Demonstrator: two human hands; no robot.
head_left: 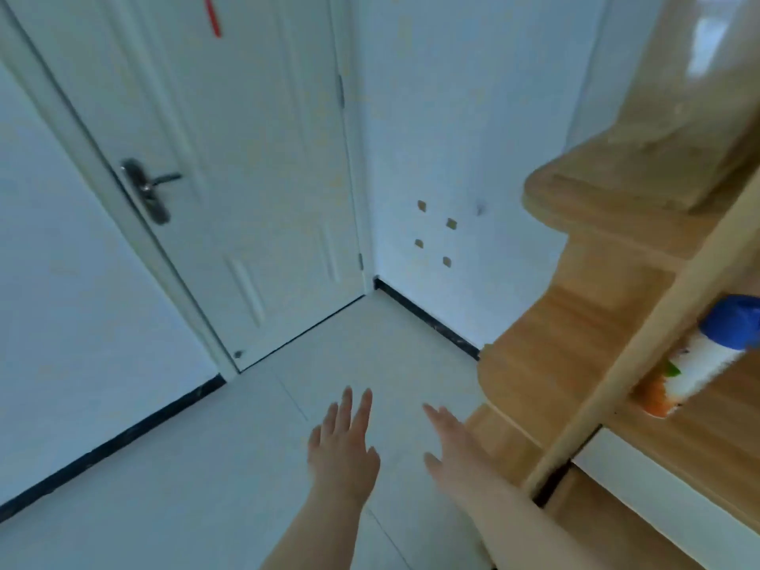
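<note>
- Wooden shelves (530, 335) along the right side, stepped in tiers with rounded corners, lowest tier near the floor and just beside the right hand; nearest thing to both hands, so probably the goal of the reach.
- Right hand (456, 450) stretched forward, seen edge-on, fingers straight and close together, thumb apart, holding nothing; near the low shelf edge but not seen touching it; likely kept flat for reaching rather than grasping.
- Left hand (343, 446) just left of it, back upward, fingers straight and a little spread, empty as well; over bare floor, well apart from any object, perhaps raised only for balance.
- On a higher tier, farther right: a white bottle (695, 364) with a blue cap (732, 322), lying tilted behind a wooden post (641, 343); blurred, label unreadable; possibly laid down to fit the low gap, though hard to tell.
- Pale tiled floor (205, 466) beneath both hands.
- Far side: white wall (473, 137) with four small tan squares (451, 224), and black skirting (427, 318) at its foot.
- Far left: white door (255, 158), closed, with a grey lever handle (152, 187) at its left edge and a red mark (213, 14) near the top.
</note>
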